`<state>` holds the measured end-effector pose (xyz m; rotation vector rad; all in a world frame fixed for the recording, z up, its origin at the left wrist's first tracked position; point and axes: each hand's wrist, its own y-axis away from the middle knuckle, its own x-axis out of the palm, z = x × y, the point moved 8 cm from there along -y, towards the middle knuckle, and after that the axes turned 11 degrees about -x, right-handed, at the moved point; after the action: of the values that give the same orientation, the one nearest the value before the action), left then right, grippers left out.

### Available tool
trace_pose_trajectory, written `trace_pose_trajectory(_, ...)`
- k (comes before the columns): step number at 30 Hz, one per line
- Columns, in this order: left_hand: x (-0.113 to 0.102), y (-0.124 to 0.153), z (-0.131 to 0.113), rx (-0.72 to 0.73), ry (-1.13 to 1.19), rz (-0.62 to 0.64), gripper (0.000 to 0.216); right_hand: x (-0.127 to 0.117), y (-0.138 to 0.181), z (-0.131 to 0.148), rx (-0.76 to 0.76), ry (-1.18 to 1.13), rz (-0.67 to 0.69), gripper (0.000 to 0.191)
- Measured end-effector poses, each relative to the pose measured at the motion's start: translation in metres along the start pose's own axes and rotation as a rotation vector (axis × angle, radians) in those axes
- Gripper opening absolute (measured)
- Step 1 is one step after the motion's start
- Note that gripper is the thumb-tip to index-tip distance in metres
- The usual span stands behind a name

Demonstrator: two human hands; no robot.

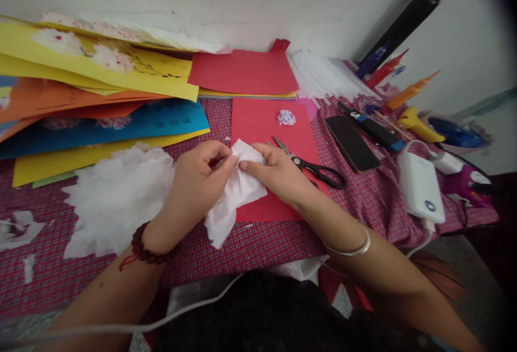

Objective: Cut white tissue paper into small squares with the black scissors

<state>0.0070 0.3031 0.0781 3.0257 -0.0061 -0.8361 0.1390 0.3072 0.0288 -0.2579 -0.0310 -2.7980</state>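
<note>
My feed gives unreadable writing [172, 124] on the blue card [133, 135]; left hand [197, 174] and right hand [280, 174] pinch white tissue [244, 188], scissors [299, 163] at right

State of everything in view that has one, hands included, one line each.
Left hand: closed, pinching the white tissue
Right hand: closed on the same tissue
White tissue: creased, held in both hands
Red sheet: flat, partly covered
Scissors: lying down, blades apart
Phone: face up, screen dark
Power bank: lying down, cable plugged in
Tissue pile: layered, ragged edges
</note>
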Motion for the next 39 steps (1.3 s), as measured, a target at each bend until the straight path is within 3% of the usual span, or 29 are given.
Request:
trace_pose_trajectory(9, 0.007, 0.006, -0.010, 0.126, -0.085, 0.013, 0.014, -0.002, -0.001, 0.011, -0.136, 0.187, 0.028, 0.029)
trace_pose_trajectory(17, 0.006, 0.010, -0.012, 0.146, -0.039, 0.010, 0.012, -0.009, -0.003, 0.013, -0.138, 0.102, -0.062, 0.013)
trace_pose_trajectory(24, 0.008, -0.003, 0.018, -0.203, 0.416, 0.093, 0.013, -0.007, -0.004, 0.009, -0.097, 0.069, -0.031, 0.020)
trace_pose_trajectory(26, 0.011, -0.005, 0.023, -0.244, 0.457, 0.107, 0.013, -0.008, -0.003, 0.009, -0.108, 0.105, -0.033, 0.019)
trace_pose_trajectory(31, 0.018, -0.002, 0.017, -0.153, 0.319, 0.127, 0.009, -0.004, -0.002, 0.011, -0.110, 0.200, 0.021, 0.020)
trace_pose_trajectory(39, 0.012, 0.003, 0.000, 0.019, 0.031, 0.009, 0.011, 0.000, -0.002, 0.012, -0.126, 0.237, 0.094, 0.017)
